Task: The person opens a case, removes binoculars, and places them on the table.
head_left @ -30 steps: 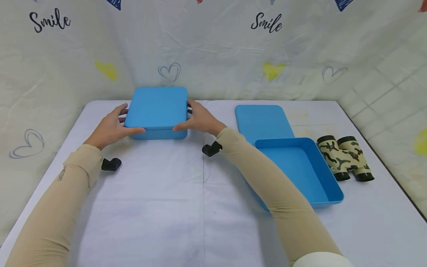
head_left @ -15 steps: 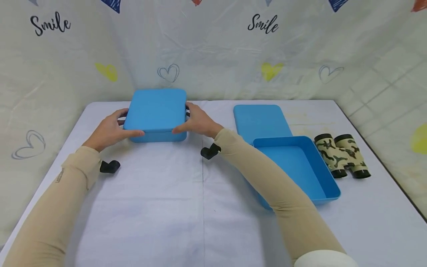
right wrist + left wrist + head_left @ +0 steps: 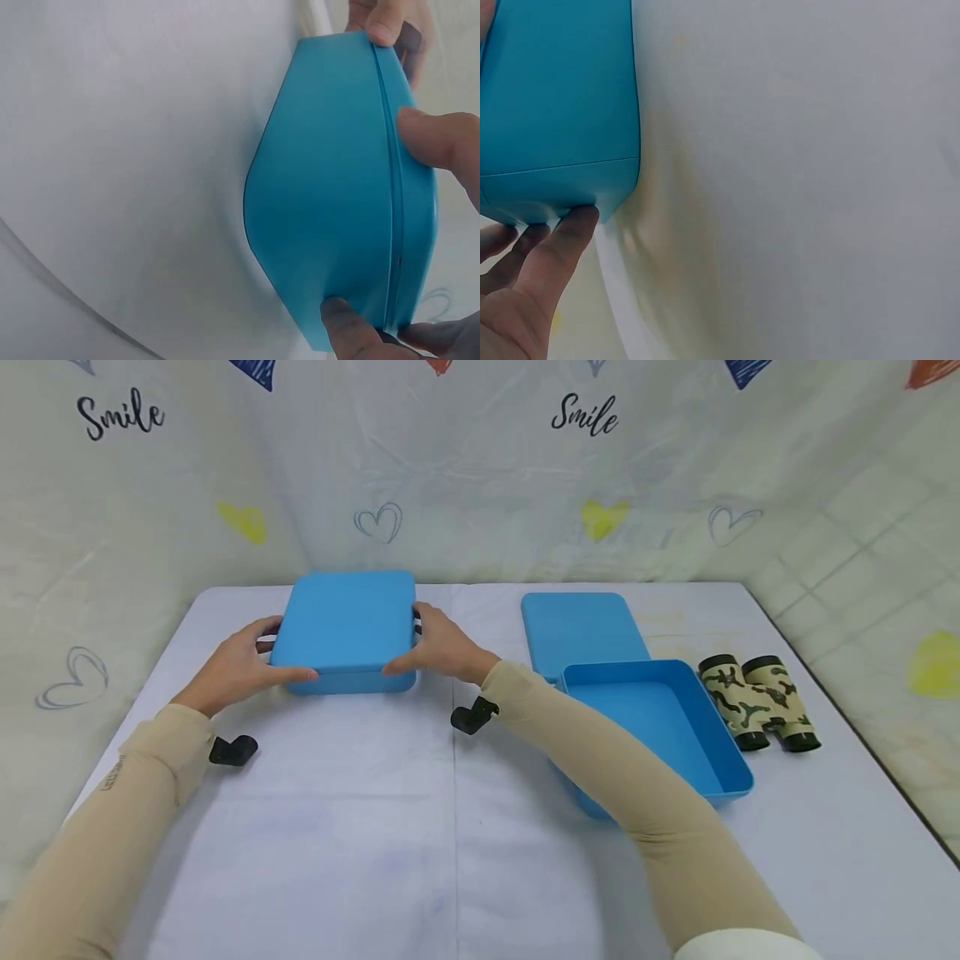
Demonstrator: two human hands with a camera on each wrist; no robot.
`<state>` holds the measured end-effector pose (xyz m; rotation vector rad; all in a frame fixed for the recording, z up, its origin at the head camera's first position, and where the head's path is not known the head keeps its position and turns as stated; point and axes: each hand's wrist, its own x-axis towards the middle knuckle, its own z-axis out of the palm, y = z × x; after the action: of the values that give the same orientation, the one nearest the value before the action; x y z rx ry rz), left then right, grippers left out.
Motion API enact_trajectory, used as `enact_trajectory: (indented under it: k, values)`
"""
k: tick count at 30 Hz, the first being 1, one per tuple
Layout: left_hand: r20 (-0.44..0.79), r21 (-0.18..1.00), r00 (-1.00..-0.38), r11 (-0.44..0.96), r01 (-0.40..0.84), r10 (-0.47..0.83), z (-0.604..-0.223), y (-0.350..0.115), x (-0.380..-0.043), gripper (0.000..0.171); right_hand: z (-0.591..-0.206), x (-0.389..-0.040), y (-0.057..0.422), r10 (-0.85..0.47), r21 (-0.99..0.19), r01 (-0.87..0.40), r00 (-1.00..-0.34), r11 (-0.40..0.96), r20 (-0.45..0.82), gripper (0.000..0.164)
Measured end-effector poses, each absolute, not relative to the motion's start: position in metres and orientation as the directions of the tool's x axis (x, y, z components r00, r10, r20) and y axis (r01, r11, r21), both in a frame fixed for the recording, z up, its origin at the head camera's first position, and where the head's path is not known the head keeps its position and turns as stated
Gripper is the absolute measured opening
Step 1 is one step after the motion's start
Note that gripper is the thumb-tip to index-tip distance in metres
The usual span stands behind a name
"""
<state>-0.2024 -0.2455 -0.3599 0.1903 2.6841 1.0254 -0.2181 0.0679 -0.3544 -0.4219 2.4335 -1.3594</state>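
Observation:
A blue lidded box (image 3: 345, 622) is held between both hands near the back left of the white table. My left hand (image 3: 236, 667) grips its left side, thumb along the front near the lid's edge. On the opposite side my right hand (image 3: 446, 647) grips it, thumb at the front right corner and the other fingers on the side wall. In the left wrist view, fingertips (image 3: 581, 214) press the box's end wall. The right wrist view shows the lid seated on the box (image 3: 322, 180) with a thin seam, and a thumb (image 3: 427, 135) on the lid.
An open blue box (image 3: 652, 718) sits at the right, partly behind the right sleeve. A flat blue lid (image 3: 585, 627) lies behind it. Camouflage binoculars (image 3: 759, 702) lie beside it, near the table's right edge. A printed curtain (image 3: 480, 468) hangs behind the table (image 3: 337, 860).
Both hands have drawn the lidded box a little toward the person, away from the table's back edge. The head view has shifted slightly. Both grips stay the same.

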Motion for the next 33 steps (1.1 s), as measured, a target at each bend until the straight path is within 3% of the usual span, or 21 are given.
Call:
enact_trajectory:
  k: [21, 33]
  values:
    - [-0.194, 0.670, -0.955, 0.741, 0.038, 0.225, -0.359, -0.254, -0.153, 0.122, -0.357, -0.170, 0.065, -0.394, -0.864, -0.057, -0.904, 0.500, -0.168, 0.118]
    - [-0.185, 0.665, -0.956, 0.745, 0.051, 0.230, -0.360, -0.258, -0.124, 0.123, -0.359, -0.136, 0.064, -0.383, -0.916, 0.009, -0.907, 0.402, -0.177, 0.120]
